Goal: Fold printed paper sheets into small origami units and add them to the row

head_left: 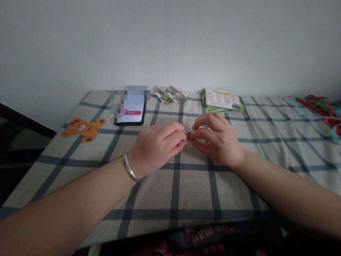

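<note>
Both hands meet above the middle of the checked tablecloth, fingertips almost touching. A small piece of paper (188,135), brownish where it shows, is pinched between them; most of it is hidden by the fingers. My left hand (161,140), with a silver bracelet on the wrist, is closed round its left end. My right hand (217,138) holds the other end between thumb and index finger, its remaining fingers curled loosely. Beyond the hands lie several folded paper pieces (172,95) and a stack of printed cards (222,100) with green edges.
A phone (131,110) with a lit, partly blurred screen lies at the back left. Near the left edge is a flat orange bear figure (84,129). Red, green and pale blue strips (319,106) are heaped at the far right. A white wall (170,42) rises behind the table.
</note>
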`<state>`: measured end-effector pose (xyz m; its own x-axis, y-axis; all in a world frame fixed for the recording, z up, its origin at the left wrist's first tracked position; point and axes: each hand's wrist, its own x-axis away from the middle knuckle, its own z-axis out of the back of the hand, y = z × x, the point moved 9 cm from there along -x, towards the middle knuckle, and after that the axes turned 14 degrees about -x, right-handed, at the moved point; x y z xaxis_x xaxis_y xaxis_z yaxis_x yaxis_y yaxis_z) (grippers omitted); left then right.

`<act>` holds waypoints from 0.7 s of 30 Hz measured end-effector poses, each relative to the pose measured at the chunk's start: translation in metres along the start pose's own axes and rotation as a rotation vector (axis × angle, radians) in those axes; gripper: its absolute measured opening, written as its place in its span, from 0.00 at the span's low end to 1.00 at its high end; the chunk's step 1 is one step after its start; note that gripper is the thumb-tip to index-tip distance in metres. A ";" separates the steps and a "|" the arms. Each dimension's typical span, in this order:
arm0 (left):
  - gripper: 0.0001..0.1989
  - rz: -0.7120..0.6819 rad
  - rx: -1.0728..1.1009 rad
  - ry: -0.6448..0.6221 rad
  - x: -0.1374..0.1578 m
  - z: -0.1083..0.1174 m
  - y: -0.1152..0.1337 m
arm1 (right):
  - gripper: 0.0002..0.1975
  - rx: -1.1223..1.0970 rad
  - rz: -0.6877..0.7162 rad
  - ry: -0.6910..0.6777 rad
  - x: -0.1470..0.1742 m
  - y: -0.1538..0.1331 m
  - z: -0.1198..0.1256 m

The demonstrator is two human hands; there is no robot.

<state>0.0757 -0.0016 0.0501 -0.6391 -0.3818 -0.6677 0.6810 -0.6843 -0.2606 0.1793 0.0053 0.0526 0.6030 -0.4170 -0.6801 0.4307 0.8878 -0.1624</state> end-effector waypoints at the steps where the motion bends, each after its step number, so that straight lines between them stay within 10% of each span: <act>1: 0.03 -0.001 -0.002 -0.004 0.000 -0.001 0.000 | 0.01 -0.011 0.005 0.000 0.000 0.000 0.000; 21: 0.01 -0.001 0.069 -0.011 0.002 -0.004 -0.003 | 0.02 -0.030 0.036 -0.015 -0.003 -0.008 0.000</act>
<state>0.0741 0.0022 0.0463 -0.6441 -0.3871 -0.6598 0.6541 -0.7259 -0.2127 0.1744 -0.0005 0.0561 0.6280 -0.3874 -0.6749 0.3883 0.9076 -0.1596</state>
